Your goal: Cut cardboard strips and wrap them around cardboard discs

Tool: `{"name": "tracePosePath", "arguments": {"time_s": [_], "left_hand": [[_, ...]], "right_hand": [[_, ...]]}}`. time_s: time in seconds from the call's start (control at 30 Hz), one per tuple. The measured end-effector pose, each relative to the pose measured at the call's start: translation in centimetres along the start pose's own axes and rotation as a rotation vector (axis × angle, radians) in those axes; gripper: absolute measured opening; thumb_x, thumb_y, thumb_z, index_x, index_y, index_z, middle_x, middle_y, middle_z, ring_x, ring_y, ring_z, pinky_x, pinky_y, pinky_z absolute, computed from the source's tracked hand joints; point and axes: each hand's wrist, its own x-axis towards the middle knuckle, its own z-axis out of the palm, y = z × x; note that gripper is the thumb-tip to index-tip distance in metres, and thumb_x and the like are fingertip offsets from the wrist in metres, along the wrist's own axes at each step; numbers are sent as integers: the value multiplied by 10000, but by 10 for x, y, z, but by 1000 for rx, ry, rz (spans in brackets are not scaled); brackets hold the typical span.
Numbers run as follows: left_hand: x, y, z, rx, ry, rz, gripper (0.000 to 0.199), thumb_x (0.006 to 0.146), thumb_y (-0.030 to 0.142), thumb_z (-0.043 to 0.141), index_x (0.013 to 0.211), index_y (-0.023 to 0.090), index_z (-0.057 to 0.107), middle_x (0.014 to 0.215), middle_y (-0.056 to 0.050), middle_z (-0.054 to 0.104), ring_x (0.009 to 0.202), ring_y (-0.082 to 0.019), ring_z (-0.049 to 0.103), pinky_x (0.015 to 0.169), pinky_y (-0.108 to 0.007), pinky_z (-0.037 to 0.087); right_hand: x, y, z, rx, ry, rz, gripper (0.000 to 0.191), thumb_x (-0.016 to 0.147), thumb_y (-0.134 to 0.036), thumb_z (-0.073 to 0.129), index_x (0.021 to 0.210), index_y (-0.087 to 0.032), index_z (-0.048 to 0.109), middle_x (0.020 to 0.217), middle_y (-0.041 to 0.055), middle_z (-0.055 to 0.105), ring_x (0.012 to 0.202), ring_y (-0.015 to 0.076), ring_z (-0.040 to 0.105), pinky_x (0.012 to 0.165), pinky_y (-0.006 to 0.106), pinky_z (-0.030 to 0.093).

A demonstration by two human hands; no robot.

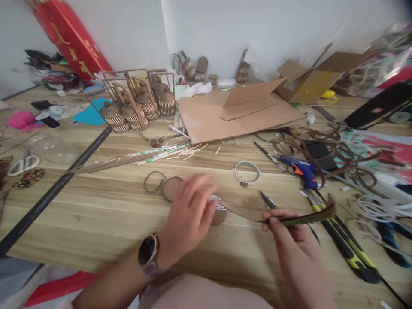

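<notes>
My left hand, with a watch on its wrist, hovers over the table with its fingers apart, beside a round brown disc with a printed label. My right hand pinches a dark green-brown strip. From that pinch a thin, dark-edged strip runs left toward the disc; its far end is near my left fingers. Left of my left hand lie a round piece with a notched rim, partly covered by the hand, and a small open ring.
A metal hoop, a pen-like tool, a blue glue gun and a yellow-black cutter lie ahead and right. Small lidded baskets and flat cardboard stand farther back. White scissors are at left.
</notes>
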Motion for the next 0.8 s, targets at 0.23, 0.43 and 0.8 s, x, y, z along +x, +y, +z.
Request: {"name": "tracePosePath", "arguments": {"time_s": [0.23, 0.43, 0.8], "left_hand": [[-39, 14, 11, 52, -574, 216, 130, 977, 230, 531, 907, 161, 617, 901, -52, 689, 835, -216, 632, 725, -359, 540], [-53, -2, 19, 115, -770, 160, 91, 936, 150, 581, 852, 158, 614, 882, -44, 639, 816, -208, 597, 669, -311, 494], [-8, -10, 25, 266, -568, 212, 165, 968, 113, 480, 843, 154, 579, 856, -64, 628, 804, -219, 582, 657, -334, 472]], "right_hand": [[-20, 4, 27, -74, -362, 109, 346, 768, -552, 687, 806, -217, 613, 758, 30, 655, 636, 170, 632, 629, 316, 545], [-16, 9, 21, -105, -442, 285, 406, 666, -539, 774, 808, -217, 570, 627, -19, 626, 578, 162, 617, 532, 286, 514], [27, 2, 8, -43, -249, 271, 513, 574, -545, 841, 875, -193, 621, 665, -9, 668, 639, 165, 652, 638, 310, 570]]}}
